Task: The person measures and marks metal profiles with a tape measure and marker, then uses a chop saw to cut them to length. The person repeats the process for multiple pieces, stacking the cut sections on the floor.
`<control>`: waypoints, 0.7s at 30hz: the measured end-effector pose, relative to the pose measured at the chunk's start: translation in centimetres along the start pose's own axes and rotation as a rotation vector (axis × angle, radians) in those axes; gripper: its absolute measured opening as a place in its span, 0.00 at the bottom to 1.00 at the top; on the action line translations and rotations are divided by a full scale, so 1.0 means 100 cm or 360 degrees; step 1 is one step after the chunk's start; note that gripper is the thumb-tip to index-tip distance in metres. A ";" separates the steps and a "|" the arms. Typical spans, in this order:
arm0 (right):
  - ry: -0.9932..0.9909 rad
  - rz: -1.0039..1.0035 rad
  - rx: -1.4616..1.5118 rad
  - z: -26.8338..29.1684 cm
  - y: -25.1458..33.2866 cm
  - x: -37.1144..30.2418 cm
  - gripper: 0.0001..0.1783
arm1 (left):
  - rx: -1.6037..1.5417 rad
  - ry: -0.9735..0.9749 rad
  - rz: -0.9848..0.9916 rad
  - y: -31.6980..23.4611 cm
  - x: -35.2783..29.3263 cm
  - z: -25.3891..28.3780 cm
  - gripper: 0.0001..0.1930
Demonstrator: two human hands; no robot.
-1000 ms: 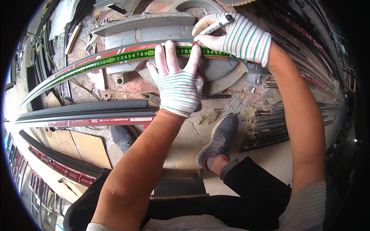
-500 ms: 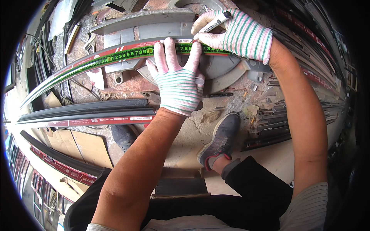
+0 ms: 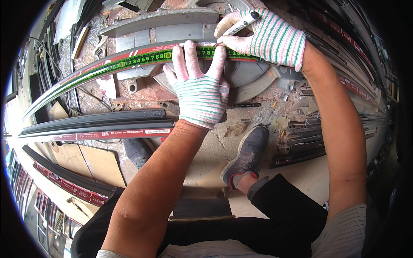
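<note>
A long red-and-grey profile [image 3: 97,67] stretches across the upper middle, with a green tape measure [image 3: 144,59] drawn out along it. My left hand [image 3: 200,92], in a striped knit glove, presses down on the tape and profile with its fingers spread. By its thumb is a small pale piece [image 3: 223,90] that I cannot make out. In my right hand [image 3: 273,38], gloved alike, a white marker pen [image 3: 241,24] with a dark end is pinched. Its tip, near the profile's upper edge just right of my left fingers, is hidden by the fingertips.
Beneath the profile lies a grey metal machine base [image 3: 251,77] with a raised fence [image 3: 161,23] behind it. Dark profiles [image 3: 99,122] lie at the left, and offcuts [image 3: 303,137] are stacked at the right. My shoe [image 3: 247,152] rests on the floor below.
Almost nothing differs. My right hand and the marker pen have shifted very slightly to the right; my left hand keeps its place on the tape.
</note>
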State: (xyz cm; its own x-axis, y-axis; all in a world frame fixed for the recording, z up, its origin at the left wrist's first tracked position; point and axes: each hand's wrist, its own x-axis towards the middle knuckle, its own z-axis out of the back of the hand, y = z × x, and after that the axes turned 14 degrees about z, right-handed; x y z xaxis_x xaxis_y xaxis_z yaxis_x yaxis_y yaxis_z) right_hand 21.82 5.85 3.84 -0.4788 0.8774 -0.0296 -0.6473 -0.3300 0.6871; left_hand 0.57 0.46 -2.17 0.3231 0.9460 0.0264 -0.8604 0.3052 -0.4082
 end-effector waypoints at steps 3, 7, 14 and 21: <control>-0.0024 0.0112 0.0414 0.010 0.007 0.005 0.12 | 0.0023 -0.0002 0.0003 0.001 0.000 0.001 0.43; -0.0049 0.0099 0.0449 0.010 0.007 0.002 0.12 | 0.0012 -0.0004 -0.0006 0.001 0.000 -0.003 0.44; -0.0018 0.0099 0.0383 0.011 0.009 0.004 0.12 | 0.0007 -0.0024 -0.0001 -0.002 0.001 0.001 0.39; -0.0034 0.0164 0.0388 0.008 0.003 0.004 0.12 | 0.0034 0.0031 -0.0003 0.001 0.001 0.001 0.44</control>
State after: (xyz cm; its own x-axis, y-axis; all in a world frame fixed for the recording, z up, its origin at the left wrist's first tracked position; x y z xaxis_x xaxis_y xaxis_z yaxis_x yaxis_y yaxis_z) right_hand 21.90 6.38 4.63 -0.5207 0.8514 0.0633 -0.4324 -0.3269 0.8404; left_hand 0.52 0.54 -2.13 0.3319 0.9433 0.0093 -0.8680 0.3092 -0.3886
